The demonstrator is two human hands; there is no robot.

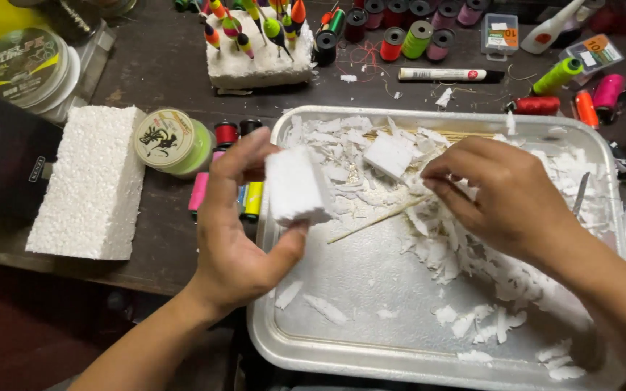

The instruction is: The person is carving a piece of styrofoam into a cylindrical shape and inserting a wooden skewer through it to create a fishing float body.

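My left hand (237,232) grips a small white foam block (296,186) between thumb and fingers, held over the left part of a metal tray (349,347). My right hand (498,192) is over the tray's middle, fingertips pinching the end of a thin wooden stick (374,221) that lies slanted among white foam shavings (472,246). Another small foam piece (389,154) lies in the tray just beyond the stick.
A large foam block (92,181) lies on the dark table to the left, next to a green line spool (172,141). Behind the tray stand a foam slab with coloured fishing floats (259,43), several thread spools (414,36), and a white marker (443,74).
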